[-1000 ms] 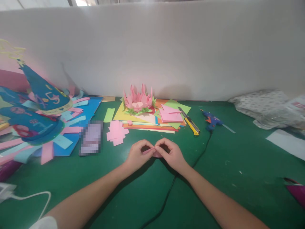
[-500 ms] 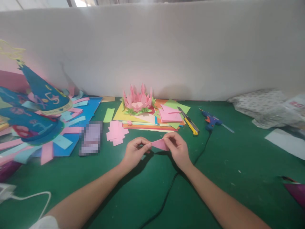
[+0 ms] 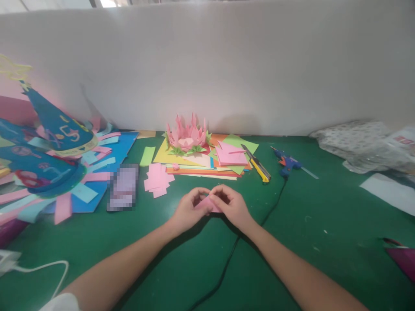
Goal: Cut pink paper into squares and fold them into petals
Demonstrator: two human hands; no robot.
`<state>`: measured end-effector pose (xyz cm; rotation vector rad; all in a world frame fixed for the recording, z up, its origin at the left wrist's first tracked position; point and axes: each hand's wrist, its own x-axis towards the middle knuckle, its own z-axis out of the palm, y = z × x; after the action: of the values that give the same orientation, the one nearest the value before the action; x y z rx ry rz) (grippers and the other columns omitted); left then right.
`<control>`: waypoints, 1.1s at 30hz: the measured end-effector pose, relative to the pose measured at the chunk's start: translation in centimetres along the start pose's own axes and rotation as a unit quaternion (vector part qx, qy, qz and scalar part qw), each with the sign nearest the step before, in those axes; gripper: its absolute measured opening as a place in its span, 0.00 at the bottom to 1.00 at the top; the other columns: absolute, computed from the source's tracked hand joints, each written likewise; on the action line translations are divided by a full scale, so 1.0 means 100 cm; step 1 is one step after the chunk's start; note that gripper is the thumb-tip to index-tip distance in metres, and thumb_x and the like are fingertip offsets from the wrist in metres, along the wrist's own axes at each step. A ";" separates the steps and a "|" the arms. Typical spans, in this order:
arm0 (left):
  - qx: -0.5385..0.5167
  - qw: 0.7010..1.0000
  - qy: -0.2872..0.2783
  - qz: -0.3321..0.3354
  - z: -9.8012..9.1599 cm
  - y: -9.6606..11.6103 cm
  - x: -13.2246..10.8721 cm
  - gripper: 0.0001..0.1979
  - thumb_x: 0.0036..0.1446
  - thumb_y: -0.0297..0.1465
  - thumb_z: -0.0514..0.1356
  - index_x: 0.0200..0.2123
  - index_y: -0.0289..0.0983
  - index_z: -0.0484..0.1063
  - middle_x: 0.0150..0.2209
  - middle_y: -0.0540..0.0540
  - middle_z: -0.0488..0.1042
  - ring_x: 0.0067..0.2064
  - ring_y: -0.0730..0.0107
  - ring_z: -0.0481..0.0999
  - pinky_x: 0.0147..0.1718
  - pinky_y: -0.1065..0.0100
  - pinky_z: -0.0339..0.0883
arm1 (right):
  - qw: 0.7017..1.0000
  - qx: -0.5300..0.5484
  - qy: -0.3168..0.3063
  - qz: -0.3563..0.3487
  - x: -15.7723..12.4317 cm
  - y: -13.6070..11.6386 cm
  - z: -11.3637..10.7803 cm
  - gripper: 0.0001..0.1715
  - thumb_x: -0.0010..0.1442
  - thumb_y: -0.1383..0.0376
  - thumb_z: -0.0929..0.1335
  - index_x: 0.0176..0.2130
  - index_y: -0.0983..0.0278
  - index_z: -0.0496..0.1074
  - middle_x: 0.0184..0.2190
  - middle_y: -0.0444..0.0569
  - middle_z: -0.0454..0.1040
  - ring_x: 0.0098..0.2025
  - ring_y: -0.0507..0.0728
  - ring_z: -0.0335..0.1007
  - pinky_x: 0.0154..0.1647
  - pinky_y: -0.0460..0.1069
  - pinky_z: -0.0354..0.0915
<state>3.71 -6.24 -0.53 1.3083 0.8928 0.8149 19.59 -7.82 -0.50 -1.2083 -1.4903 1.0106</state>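
Note:
A small folded piece of pink paper [image 3: 207,204] is held between both hands, low over the green table. My left hand [image 3: 191,210] pinches its left side, and my right hand [image 3: 231,206] grips it from the right, with the fingertips of both hands meeting at its top. Just beyond to the left lie loose pink paper pieces [image 3: 157,180]. Behind the hands a pink paper flower with green leaves [image 3: 188,137] rests on stacked coloured sheets [image 3: 162,155]. More pink sheets [image 3: 231,154] lie to its right.
A yellow cutter [image 3: 259,168] and a blue glue gun [image 3: 287,162] with a black cable lie at the right. Blue decorated paper hats [image 3: 61,125] stand left, near a blurred phone-like object [image 3: 123,188]. Plastic bags [image 3: 372,147] lie far right.
My hands have come together, the right one moving left. The pink paper has turned and is now more covered by my fingers.

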 end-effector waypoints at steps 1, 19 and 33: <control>-0.003 1.000 0.006 -0.001 0.000 -0.001 0.000 0.18 0.48 0.32 0.64 0.42 0.35 0.65 0.29 0.51 0.70 0.26 0.77 0.71 0.28 0.72 0.67 | 1.000 0.019 -0.013 0.010 0.000 0.002 0.000 0.08 0.56 0.60 0.68 0.35 0.62 0.69 0.28 0.45 0.70 0.30 0.52 0.67 0.30 0.47 0.64; 0.057 0.994 0.082 0.043 -0.009 0.007 0.003 0.09 0.49 0.32 0.61 0.33 0.34 0.75 0.37 0.45 0.73 0.30 0.74 0.70 0.29 0.71 0.66 | 0.990 0.133 -0.025 0.045 0.004 0.004 -0.006 0.13 0.53 0.58 0.70 0.33 0.62 0.64 0.27 0.42 0.67 0.27 0.51 0.70 0.32 0.50 0.70; -0.134 0.984 0.089 -0.074 -0.011 0.003 0.004 0.16 0.47 0.35 0.65 0.40 0.33 0.76 0.41 0.44 0.77 0.38 0.71 0.75 0.45 0.66 0.68 | 0.989 0.131 -0.054 0.040 0.002 0.006 -0.009 0.12 0.56 0.65 0.65 0.42 0.62 0.69 0.40 0.49 0.72 0.39 0.54 0.71 0.44 0.52 0.68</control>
<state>2.95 -5.35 -0.34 0.9336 0.9720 0.9102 20.61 -7.52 -0.88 -1.0439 -1.3496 1.3001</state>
